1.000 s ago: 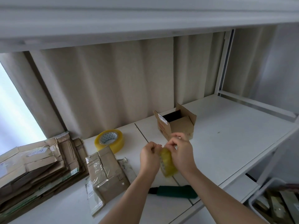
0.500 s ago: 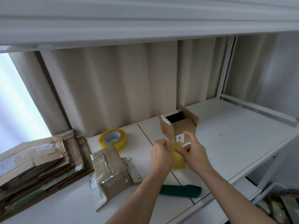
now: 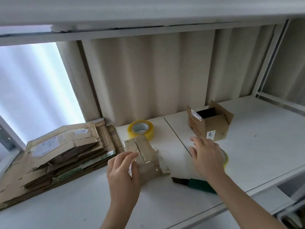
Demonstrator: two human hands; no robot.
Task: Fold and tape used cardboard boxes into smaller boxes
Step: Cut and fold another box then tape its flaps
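A person's two bare hands work over a white shelf surface point(image 3: 272, 146) backed by a beige pleated curtain point(image 3: 148, 76). The left hand point(image 3: 123, 172) spreads its fingers over the near-left end of a flattened brown cardboard box wrapped in clear tape point(image 3: 145, 156), which lies a little left of the surface's middle; the fingers curl loosely at the box's edge, and a firm grasp cannot be told. The right hand point(image 3: 207, 156), palm down with fingers splayed wide, covers a small yellowish roll of clear tape point(image 3: 225, 158) of which only a sliver shows at the hand's right side; whether it grips the roll cannot be told. Just beyond that hand, toward the back edge, a small brown cardboard box with open top flaps and a barcode label point(image 3: 211, 124) stands upright. A larger yellow roll of packing tape point(image 3: 141, 129) lies flat near the back edge, just behind the flattened box. A dark green-handled tool point(image 3: 198, 184) lies near the front edge, partly under the right forearm. At the left end of the surface rests a tall stack of flattened brown cardboard boxes point(image 3: 54, 156), its right side just beside the taped box. A bright window point(image 3: 31, 90) glows behind the stack.
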